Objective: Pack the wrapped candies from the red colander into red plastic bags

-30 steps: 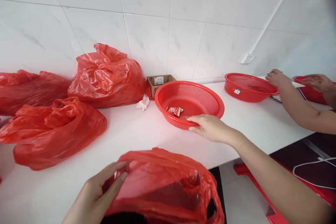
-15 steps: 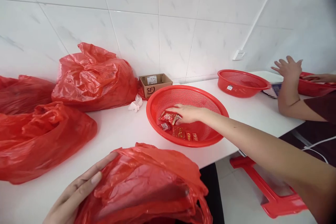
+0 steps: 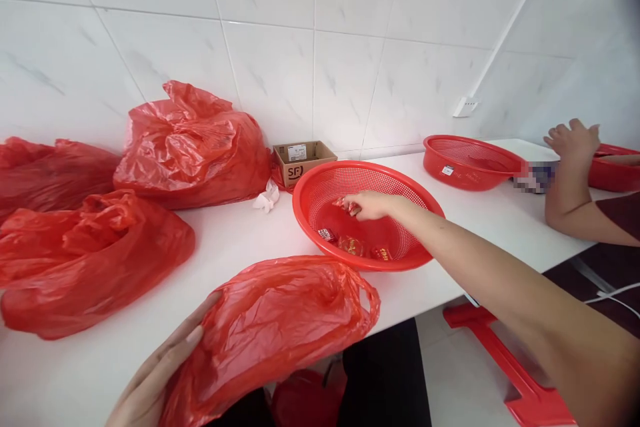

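Note:
My left hand (image 3: 170, 353) grips the edge of a red plastic bag (image 3: 280, 320), whose mouth gapes open at the table's near edge. Inside a red mesh basket (image 3: 430, 210), my right hand (image 3: 369, 205) is closed around a small red packet (image 3: 341, 202), mostly hidden by the fingers. Below that hand, several more small wrapped packets lie on the basket floor, among them a dark red one with white print (image 3: 327, 235) and a red one with gold print (image 3: 383, 253).
Stuffed red bags (image 3: 195, 147) crowd the left of the white table (image 3: 240, 233). A small cardboard box (image 3: 305, 163) and crumpled tissue (image 3: 267, 197) stand behind. To the right are a second red basket (image 3: 463, 170) and a co-worker's raised hand (image 3: 573, 140). A red stool (image 3: 515, 363) is below.
My right hand has closed on a packet and lifted it slightly from the others. The bag in my left hand has tilted, its mouth now spread wider toward the basket.

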### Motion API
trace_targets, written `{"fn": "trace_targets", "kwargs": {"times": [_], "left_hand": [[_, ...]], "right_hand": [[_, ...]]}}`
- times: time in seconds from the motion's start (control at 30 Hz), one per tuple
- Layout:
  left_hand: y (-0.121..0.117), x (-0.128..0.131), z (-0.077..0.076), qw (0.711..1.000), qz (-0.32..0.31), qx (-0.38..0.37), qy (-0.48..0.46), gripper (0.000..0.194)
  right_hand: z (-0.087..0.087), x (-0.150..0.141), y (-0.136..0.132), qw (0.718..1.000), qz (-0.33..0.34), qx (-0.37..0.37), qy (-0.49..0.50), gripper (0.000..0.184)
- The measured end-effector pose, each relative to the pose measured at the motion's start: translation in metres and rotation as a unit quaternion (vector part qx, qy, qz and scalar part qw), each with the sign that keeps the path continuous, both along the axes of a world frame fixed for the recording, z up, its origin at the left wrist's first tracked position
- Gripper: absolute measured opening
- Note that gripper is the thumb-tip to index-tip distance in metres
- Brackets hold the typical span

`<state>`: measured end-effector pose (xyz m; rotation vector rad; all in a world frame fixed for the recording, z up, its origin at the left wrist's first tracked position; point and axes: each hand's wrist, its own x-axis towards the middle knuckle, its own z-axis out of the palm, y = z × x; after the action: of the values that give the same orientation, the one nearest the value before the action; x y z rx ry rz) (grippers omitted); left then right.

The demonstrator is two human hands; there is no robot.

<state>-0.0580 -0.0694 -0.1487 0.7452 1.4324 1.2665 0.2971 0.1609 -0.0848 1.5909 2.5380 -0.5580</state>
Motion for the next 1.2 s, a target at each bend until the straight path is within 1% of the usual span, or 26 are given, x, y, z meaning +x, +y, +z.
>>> {"fn": "trace_targets", "kwargs": {"times": [0.03, 0.1, 0.13, 0.17, 0.2, 0.23, 0.27, 0.3, 0.33, 0.4, 0.47, 0.5, 0.53, 0.57, 0.63, 0.7, 0.77, 0.8, 0.83, 0.9, 0.93, 1.0, 1.03, 1.1, 1.13, 1.2], "left_hand": [[0.0, 0.002, 0.001, 0.999, 0.004, -0.017, -0.036, 0.057], [0.0, 0.008, 0.007, 0.993, 0.006, -0.047, -0.112, 0.057], [0.0, 0.012, 0.01, 0.989, 0.003, -0.052, -0.137, 0.058], [0.001, 0.016, 0.014, 0.987, -0.002, -0.051, -0.152, 0.06], [0.002, 0.02, 0.018, 0.986, -0.011, -0.047, -0.16, 0.062], [0.003, 0.024, 0.021, 0.986, -0.022, -0.044, -0.162, 0.064], [0.003, 0.028, 0.025, 0.986, -0.031, -0.042, -0.159, 0.065], [0.003, 0.031, 0.027, 0.986, -0.04, -0.041, -0.154, 0.066], [0.003, 0.033, 0.029, 0.987, -0.047, -0.041, -0.151, 0.067], [0.001, 0.033, 0.029, 0.987, -0.056, -0.038, -0.145, 0.069], [-0.002, 0.029, 0.027, 0.989, -0.052, -0.031, -0.134, 0.072], [-0.004, 0.026, 0.025, 0.991, -0.047, -0.025, -0.121, 0.073], [-0.005, 0.022, 0.024, 0.994, -0.04, -0.018, -0.096, 0.072], [-0.007, 0.02, 0.023, 0.998, -0.034, -0.008, -0.05, 0.07], [-0.009, 0.018, 0.023, 0.996, -0.029, 0.023, 0.082, 0.065], [-0.011, 0.02, 0.025, 0.976, -0.036, 0.056, 0.21, 0.058], [-0.012, 0.023, 0.027, 0.959, -0.042, 0.073, 0.271, 0.054], [-0.012, 0.025, 0.028, 0.956, -0.044, 0.075, 0.279, 0.053], [-0.012, 0.025, 0.028, 0.956, -0.044, 0.073, 0.282, 0.053], [-0.012, 0.022, 0.024, 0.955, -0.051, 0.064, 0.285, 0.054], [-0.011, 0.019, 0.021, 0.954, -0.06, 0.06, 0.288, 0.056], [-0.009, 0.013, 0.014, 0.949, -0.082, 0.056, 0.299, 0.06], [-0.009, 0.011, 0.011, 0.947, -0.091, 0.056, 0.303, 0.062], [-0.008, 0.011, 0.009, 0.947, -0.089, 0.057, 0.303, 0.063], [-0.009, 0.012, 0.009, 0.949, -0.078, 0.058, 0.299, 0.062], [-0.01, 0.017, 0.013, 0.954, -0.054, 0.061, 0.29, 0.055]], "right_hand": [[0.011, 0.0, -0.005, 0.999, 0.0, 0.003, 0.035, 0.046], [0.033, -0.007, -0.026, 0.987, 0.017, -0.011, 0.16, 0.04], [0.042, -0.016, -0.041, 0.969, 0.036, -0.031, 0.244, 0.037], [0.048, -0.026, -0.059, 0.942, 0.064, -0.063, 0.324, 0.036], [0.052, -0.038, -0.077, 0.914, 0.096, -0.102, 0.381, 0.037], [0.051, -0.051, -0.094, 0.889, 0.133, -0.135, 0.417, 0.037], [0.045, -0.063, -0.11, 0.878, 0.164, -0.172, 0.416, 0.037], [0.035, -0.074, -0.124, 0.878, 0.188, -0.197, 0.394, 0.038], [0.022, -0.082, -0.133, 0.89, 0.194, -0.193, 0.365, 0.041], [-0.007, -0.092, -0.143, 0.933, 0.183, -0.135, 0.28, 0.046], [-0.03, -0.093, -0.144, 0.967, 0.154, -0.058, 0.195, 0.049], [-0.035, -0.092, -0.144, 0.975, 0.144, -0.041, 0.162, 0.049], [-0.035, -0.089, -0.144, 0.979, 0.142, -0.042, 0.141, 0.048], [-0.029, -0.086, -0.145, 0.979, 0.146, -0.055, 0.134, 0.047], [-0.005, -0.078, -0.146, 0.967, 0.17, -0.094, 0.164, 0.041], [0.024, -0.069, -0.142, 0.945, 0.181, -0.125, 0.241, 0.035], [0.046, -0.057, -0.129, 0.933, 0.144, -0.115, 0.308, 0.035], [0.051, -0.05, -0.118, 0.938, 0.11, -0.09, 0.316, 0.036], [0.052, -0.043, -0.107, 0.95, 0.074, -0.053, 0.298, 0.039], [0.04, -0.031, -0.084, 0.981, 0.025, -0.002, 0.193, 0.054], [0.03, -0.026, -0.075, 0.992, 0.016, -0.005, 0.125, 0.066], [0.007, -0.022, -0.065, 0.999, 0.014, -0.039, 0.023, 0.084], [-0.003, -0.023, -0.063, 0.999, 0.018, -0.047, -0.004, 0.085], [-0.018, -0.026, -0.062, 0.999, 0.031, -0.031, -0.029, 0.081], [-0.021, -0.029, -0.062, 0.998, 0.037, -0.021, -0.043, 0.078], [-0.019, -0.032, -0.057, 0.995, 0.045, -0.028, -0.08, 0.077]]}}
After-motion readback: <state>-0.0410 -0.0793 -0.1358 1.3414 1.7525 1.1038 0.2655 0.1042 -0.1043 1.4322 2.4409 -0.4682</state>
